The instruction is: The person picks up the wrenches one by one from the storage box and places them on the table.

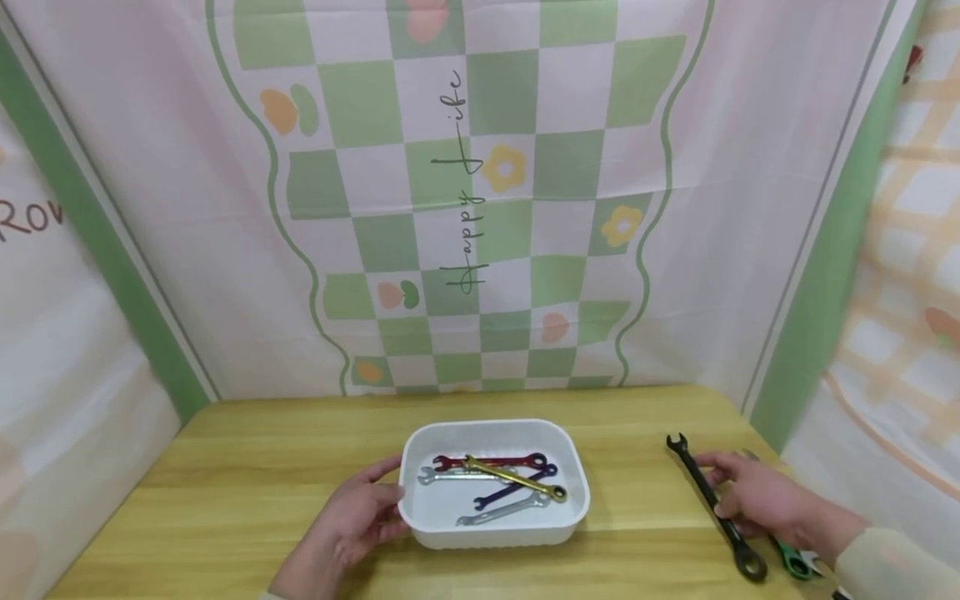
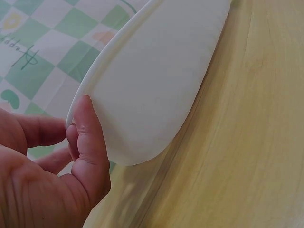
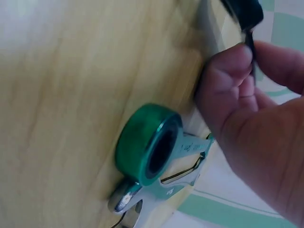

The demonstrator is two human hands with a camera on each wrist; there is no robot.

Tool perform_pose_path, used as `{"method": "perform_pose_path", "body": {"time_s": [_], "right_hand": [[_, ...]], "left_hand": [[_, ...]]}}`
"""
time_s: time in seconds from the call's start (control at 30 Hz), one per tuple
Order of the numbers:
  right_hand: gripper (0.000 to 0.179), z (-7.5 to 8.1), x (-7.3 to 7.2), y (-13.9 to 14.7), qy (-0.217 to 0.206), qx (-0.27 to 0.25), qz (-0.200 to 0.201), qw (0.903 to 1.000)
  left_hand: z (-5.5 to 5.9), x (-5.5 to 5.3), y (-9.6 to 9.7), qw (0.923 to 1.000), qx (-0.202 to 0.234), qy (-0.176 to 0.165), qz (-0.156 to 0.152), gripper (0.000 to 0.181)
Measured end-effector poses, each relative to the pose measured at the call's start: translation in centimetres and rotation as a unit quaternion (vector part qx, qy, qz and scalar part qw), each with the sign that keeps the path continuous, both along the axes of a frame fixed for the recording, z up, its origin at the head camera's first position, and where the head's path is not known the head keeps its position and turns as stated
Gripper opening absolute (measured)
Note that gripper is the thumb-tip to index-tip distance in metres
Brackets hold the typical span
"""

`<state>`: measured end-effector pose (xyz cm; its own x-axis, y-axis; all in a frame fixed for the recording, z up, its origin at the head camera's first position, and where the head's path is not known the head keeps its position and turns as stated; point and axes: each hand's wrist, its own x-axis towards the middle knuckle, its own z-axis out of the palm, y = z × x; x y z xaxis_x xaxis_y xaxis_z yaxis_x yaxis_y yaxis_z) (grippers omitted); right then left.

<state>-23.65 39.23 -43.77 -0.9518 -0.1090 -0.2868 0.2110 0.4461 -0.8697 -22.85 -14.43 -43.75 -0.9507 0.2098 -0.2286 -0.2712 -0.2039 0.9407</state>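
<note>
A white plastic tub (image 1: 495,537) stands on the table, holding several combination wrenches. Among them are a red wrench (image 1: 491,462), a gold wrench (image 1: 517,478) and a purple wrench (image 1: 517,487), along with silver ones. My left hand (image 1: 360,510) grips the tub's left rim with curled fingers; in the left wrist view, fingertips meet at the white edge. At the right, my right hand (image 1: 765,500) pinches a black ratcheting wrench (image 1: 701,479) by its shank, open end pointing away from me. Beneath this hand lies a green ratcheting wrench (image 3: 142,140), partly hidden in the head view.
More wrenches, including a silver wrench (image 3: 161,192), lie beside the green one near the right side of the wooden table (image 1: 285,450). A patterned cloth (image 1: 480,208) hangs behind the table's far edge, and cloth hangs at both sides too.
</note>
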Motion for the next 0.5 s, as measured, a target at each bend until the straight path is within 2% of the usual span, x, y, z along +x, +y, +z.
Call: {"method": "perform_pose_path", "body": {"time_s": [0.23,0.5], "right_hand": [[0.080,0.8,1.1,-1.3,0.003,0.061,-0.025,0.9978],[0.076,0.7,1.8,-1.1,0.004,0.108,-0.053,0.9928]], "left_hand": [[-0.1,0.0,-0.2,1.0000,-0.001,-0.001,0.002,0.068],[-0.1,-0.2,-0.1,1.0000,0.000,-0.002,0.000,0.067]]}}
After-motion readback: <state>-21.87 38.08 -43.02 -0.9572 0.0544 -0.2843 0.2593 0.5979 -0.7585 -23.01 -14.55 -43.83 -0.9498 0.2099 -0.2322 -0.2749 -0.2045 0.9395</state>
